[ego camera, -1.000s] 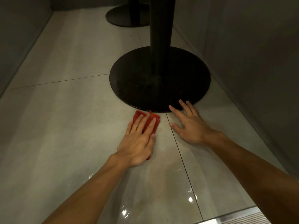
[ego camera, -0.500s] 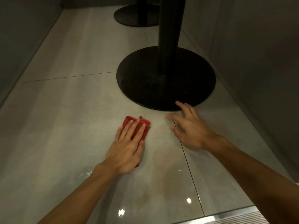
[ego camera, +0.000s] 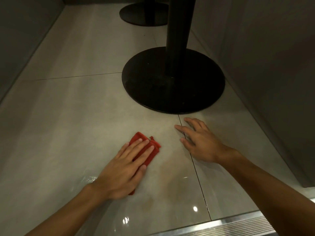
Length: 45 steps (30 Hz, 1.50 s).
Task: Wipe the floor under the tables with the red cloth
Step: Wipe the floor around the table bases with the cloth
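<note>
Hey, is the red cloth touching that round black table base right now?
Apart. The head view shows bare floor tile between the red cloth and the near rim of the black table base.

Head view, low, facing floor (ego camera: pixel 71 130)

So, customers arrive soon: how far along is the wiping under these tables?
Done, apparently: the floor nearest the camera shines wet. In hand: the left hand presses the red cloth flat, short of the near table base; the right hand rests on the floor. Left, likely: the duller floor around that base and by the far base.
</note>
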Available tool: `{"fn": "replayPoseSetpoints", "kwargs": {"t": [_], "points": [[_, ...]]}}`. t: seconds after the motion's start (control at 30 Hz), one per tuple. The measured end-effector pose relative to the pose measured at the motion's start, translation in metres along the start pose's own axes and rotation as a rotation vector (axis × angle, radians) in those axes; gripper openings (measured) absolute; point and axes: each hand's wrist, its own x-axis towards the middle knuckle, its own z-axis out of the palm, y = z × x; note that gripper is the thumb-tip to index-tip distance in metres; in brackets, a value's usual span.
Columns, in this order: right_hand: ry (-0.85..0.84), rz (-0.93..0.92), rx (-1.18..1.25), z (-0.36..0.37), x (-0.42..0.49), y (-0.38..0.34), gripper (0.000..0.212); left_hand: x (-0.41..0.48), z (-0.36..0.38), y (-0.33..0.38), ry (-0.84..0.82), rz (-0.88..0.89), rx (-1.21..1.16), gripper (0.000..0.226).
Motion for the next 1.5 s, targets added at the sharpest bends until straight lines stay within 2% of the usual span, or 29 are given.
{"fn": "replayPoseSetpoints", "kwargs": {"t": [0.1, 0.17, 0.37, 0.5, 0.73, 0.83, 0.97, 1.13, 1.33, 1.5], "points": [[-0.004, -0.003, 0.009, 0.0, 0.0, 0.0, 0.052, 0.008, 0.0, -0.001, 0.009, -0.113, -0.009, 0.063], [-0.014, -0.002, 0.005, 0.0, 0.0, -0.001, 0.052, 0.01, 0.003, 0.007, 0.032, -0.128, -0.001, 0.062], [-0.007, 0.004, -0.011, 0.0, 0.0, -0.001, 0.052, -0.011, 0.011, 0.038, 0.006, 0.071, 0.019, 0.055], [-0.005, -0.003, -0.011, 0.001, 0.0, 0.0, 0.052, -0.04, 0.006, 0.022, -0.008, 0.122, 0.012, 0.054], [0.001, -0.003, -0.015, 0.003, 0.0, 0.001, 0.051, -0.053, 0.007, -0.012, 0.113, -0.17, -0.011, 0.055], [0.005, 0.004, -0.014, 0.004, 0.0, -0.001, 0.056, -0.06, 0.017, 0.015, 0.172, -0.286, -0.023, 0.057], [0.016, 0.008, -0.019, 0.007, -0.002, -0.001, 0.055, -0.061, 0.032, 0.066, 0.24, -0.35, -0.055, 0.058], [0.022, 0.015, -0.025, 0.01, 0.0, 0.001, 0.059, -0.037, 0.043, 0.113, 0.24, -0.522, -0.101, 0.059], [0.035, 0.011, -0.007, 0.011, -0.001, 0.003, 0.055, -0.05, 0.039, 0.095, 0.261, -0.439, -0.053, 0.057], [0.024, 0.01, -0.009, 0.009, -0.001, 0.001, 0.051, -0.043, 0.032, 0.065, 0.26, -0.526, -0.015, 0.06]]}}
